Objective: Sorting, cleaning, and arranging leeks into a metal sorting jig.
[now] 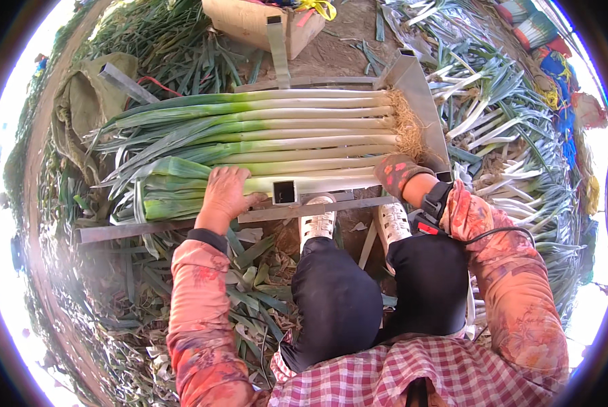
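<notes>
I am recording a row of long leeks with white shafts, green leaves and tan roots point(324, 123), which is lying across a grey metal frame point(317, 209) in front of my knees. Their long axis is running left to right, the stalks lying roughly parallel; the root ends are pointing right, bunching near an upright grey metal plate point(419, 88), and the leaves are fanning out to the left, beyond the frame. My bare left hand point(226, 197) is resting palm down on the nearest leeks, where white is turning green; its thumb is standing apart from the fingers, but I cannot tell whether it is closing around a stalk. My right hand, in a dark brown glove with red patches point(400, 175), is curving over the root end of the nearest leek and touching it; its fingertips are hidden, so I cannot tell how far open it is. Beyond the frame, an open tan cardboard box point(250, 27) is holding a yellow ribbon-like strip point(326, 9) and other coloured items, too cut off to identify.
</notes>
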A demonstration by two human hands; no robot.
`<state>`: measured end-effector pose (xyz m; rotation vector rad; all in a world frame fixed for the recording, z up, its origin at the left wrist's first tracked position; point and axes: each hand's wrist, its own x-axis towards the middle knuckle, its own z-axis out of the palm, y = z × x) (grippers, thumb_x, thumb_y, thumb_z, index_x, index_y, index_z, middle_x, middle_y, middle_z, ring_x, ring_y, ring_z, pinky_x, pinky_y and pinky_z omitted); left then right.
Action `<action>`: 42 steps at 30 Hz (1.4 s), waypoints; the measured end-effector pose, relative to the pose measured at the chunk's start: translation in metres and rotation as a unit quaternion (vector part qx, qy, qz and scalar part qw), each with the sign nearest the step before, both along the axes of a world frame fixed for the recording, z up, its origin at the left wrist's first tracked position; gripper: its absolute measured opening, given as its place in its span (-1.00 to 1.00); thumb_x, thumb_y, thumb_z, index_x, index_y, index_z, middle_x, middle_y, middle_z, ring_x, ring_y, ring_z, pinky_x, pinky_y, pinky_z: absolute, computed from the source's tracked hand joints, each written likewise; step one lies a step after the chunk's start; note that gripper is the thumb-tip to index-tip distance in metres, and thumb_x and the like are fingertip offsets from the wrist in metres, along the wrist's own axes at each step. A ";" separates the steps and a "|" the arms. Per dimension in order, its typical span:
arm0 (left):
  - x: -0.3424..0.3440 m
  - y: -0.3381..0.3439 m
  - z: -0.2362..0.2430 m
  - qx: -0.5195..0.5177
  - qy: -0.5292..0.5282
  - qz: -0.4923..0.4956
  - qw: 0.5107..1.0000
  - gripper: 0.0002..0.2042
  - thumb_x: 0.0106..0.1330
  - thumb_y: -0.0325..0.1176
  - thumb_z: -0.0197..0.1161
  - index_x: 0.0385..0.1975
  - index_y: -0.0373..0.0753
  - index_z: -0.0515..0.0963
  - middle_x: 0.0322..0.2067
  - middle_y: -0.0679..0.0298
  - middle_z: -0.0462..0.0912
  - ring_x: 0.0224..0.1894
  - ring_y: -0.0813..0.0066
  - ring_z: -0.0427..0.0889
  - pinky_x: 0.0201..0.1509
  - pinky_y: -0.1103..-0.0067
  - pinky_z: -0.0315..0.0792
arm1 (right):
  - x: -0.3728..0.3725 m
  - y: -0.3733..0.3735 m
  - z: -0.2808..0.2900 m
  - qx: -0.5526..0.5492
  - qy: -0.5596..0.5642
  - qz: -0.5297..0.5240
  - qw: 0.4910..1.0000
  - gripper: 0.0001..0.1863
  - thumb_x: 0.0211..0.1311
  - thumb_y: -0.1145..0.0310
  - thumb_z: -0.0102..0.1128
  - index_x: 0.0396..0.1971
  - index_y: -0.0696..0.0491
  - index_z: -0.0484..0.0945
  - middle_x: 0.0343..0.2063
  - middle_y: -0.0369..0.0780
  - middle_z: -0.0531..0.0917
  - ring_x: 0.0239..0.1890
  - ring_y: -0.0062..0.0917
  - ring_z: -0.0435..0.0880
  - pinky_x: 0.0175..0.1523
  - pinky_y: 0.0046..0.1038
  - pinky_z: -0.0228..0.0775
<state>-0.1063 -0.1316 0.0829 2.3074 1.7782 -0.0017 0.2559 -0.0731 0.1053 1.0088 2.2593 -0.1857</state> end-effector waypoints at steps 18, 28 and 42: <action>-0.043 -0.008 0.007 0.196 -0.002 0.353 0.915 -0.44 0.18 0.08 0.07 0.18 0.01 0.27 0.22 0.19 0.23 0.30 0.09 0.09 0.34 0.19 -0.09 | -0.014 -0.008 -0.007 0.024 0.003 -0.014 1.000 -0.80 0.02 0.46 0.03 -0.44 0.14 0.66 -0.41 -0.03 0.65 -0.32 -0.23 0.67 -0.24 -0.30 0.50; -0.121 -0.026 -0.051 0.086 0.014 0.283 0.955 -0.52 0.36 -0.07 -0.17 0.21 -0.18 0.22 0.23 0.14 0.18 0.29 0.14 0.09 0.30 0.25 -0.03 | -0.002 0.012 -0.110 0.060 0.130 -0.061 0.988 -0.92 -0.01 0.31 0.16 -0.54 -0.08 0.61 -0.51 -0.36 0.62 -0.46 -0.52 0.59 -0.36 -0.43 0.46; -0.020 -0.026 -0.076 0.158 0.126 0.061 0.977 -0.61 0.32 -0.21 -0.16 0.12 -0.15 0.30 0.15 0.19 0.33 0.25 0.07 0.19 0.30 0.08 -0.08 | 0.087 0.044 0.100 -0.116 0.459 -0.178 0.863 -0.73 0.11 0.17 0.04 -0.44 0.07 0.55 -0.51 -0.18 0.61 -0.39 -0.33 0.60 -0.33 -0.33 0.39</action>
